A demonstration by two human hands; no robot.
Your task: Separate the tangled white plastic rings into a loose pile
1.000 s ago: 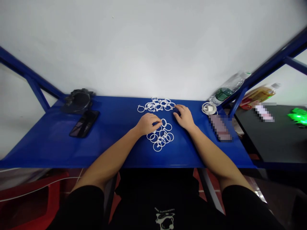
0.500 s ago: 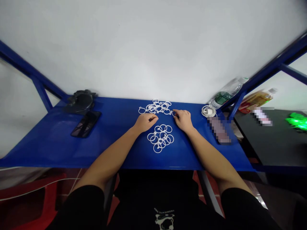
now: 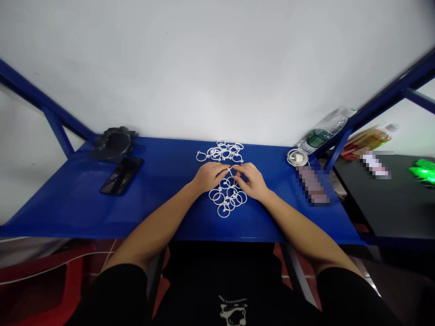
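My left hand [image 3: 210, 175] and my right hand [image 3: 250, 179] meet at the middle of the blue table [image 3: 163, 203]. Between their pinched fingertips is one white curtain ring [image 3: 230, 169] with a small tab, largely covered by the fingers. Just beyond the hands lies a heap of white curtain rings [image 3: 224, 153], overlapping one another. Nearer to me, partly beneath my fingers, a second group of white rings [image 3: 223, 210] lies spread flat, several with small tabs.
At the left are a black phone [image 3: 121, 175] and a crumpled black bag [image 3: 115, 142]. To the right lie a coiled white cable with a charger [image 3: 297, 157], a blurred-out flat item [image 3: 312, 185] and a tilted clear bottle [image 3: 321, 133]. Blue frame bars [image 3: 57, 129] rise at both sides.
My right hand has come from the far heap's right edge inward and nearer, bringing a ring. My left hand has moved slightly right, and both hands' fingertips now meet at it.
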